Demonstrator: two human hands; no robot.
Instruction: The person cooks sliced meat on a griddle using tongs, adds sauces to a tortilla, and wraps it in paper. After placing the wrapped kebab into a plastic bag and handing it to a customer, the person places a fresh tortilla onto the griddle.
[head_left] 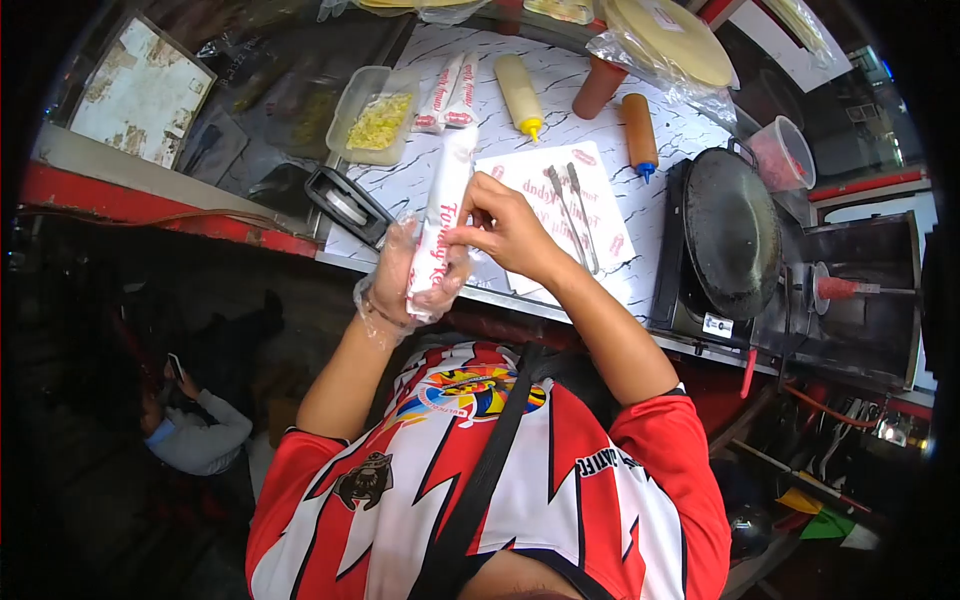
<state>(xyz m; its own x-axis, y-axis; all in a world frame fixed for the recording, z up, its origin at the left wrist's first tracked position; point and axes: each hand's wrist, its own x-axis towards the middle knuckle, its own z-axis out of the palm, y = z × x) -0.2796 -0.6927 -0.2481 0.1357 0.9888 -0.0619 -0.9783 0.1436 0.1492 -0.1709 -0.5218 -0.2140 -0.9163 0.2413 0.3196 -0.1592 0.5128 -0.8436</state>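
My left hand (400, 275), in a clear plastic glove, is wrapped round the lower part of a long paper-wrapped roll (447, 190) with red print. The roll stands nearly upright in view, its far end over the table. My right hand (495, 225) is bare, its thumb and index finger pinched at the roll's right side. Beyond the roll lie two more wrapped rolls (447, 92). Printed paper sheets (520, 170) lie to the right, with metal tongs (572, 215) on them. A tape dispenser (345, 205) sits left of the roll.
A container of chopped vegetables (370, 125) is at the back left. A white sauce bottle (517, 90), a red one (598, 88) and an orange one (638, 130) stand behind. At right are a black pan (733, 230), a tub (780, 155) and flatbreads (670, 40).
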